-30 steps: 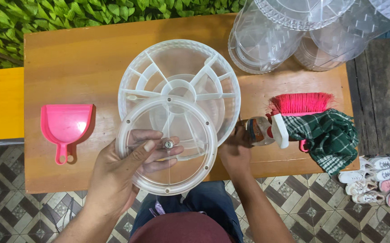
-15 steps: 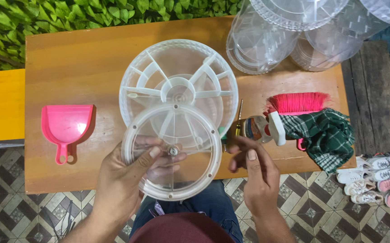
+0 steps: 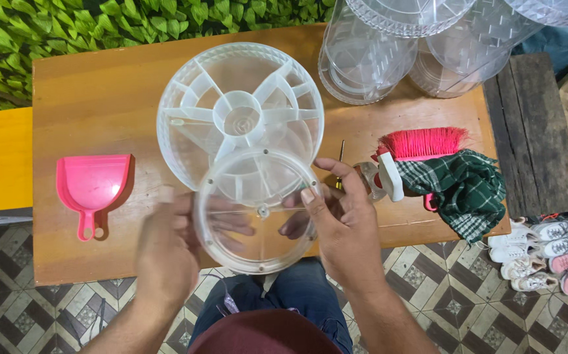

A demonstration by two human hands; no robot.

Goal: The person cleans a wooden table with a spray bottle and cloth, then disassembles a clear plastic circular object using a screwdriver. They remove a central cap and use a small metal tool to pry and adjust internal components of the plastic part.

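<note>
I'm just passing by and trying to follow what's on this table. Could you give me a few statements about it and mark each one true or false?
1. Both hands hold the small clear round disc, left hand on one side and right hand on the other. True.
2. The pink dustpan lies to the right of the disc. False: it lies to the left, apart from the hands.
3. The large clear divided tray rests on the wooden table. True.
4. The pink brush lies on the floor. False: it lies on the table beside the green checked cloth.
</note>
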